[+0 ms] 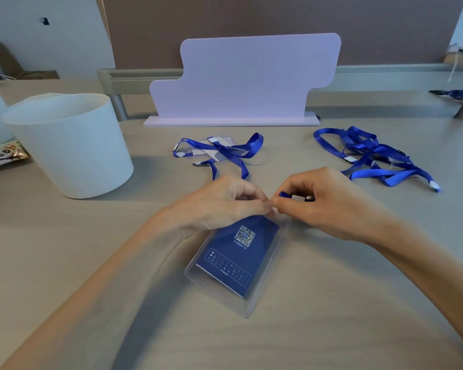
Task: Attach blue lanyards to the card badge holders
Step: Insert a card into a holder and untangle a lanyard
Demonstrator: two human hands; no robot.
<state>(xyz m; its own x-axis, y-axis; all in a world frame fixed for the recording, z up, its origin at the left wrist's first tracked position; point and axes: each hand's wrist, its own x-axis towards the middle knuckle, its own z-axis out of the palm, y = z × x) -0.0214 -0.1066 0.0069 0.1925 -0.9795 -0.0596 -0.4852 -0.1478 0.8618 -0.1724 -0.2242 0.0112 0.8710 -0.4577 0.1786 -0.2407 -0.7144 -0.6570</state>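
Observation:
A clear badge holder point(233, 265) with a dark blue QR-code card inside lies tilted in the middle of the table. My left hand point(219, 201) pinches its top edge. My right hand point(324, 204) holds the white-and-blue clip end of a blue lanyard point(296, 196) right at that top edge; the two sets of fingertips touch. The strap of this lanyard is hidden by my hands. Behind my left hand lies another blue lanyard point(225, 150) over clear badge holders. A tangle of blue lanyards point(372, 156) lies at the right.
A white bucket point(72, 145) stands at the left, with a panda-print packet point(3, 154) beside it. A pale purple stepped board point(241, 81) stands upright at the back of the table. More blue items point(452, 94) lie at the far right edge.

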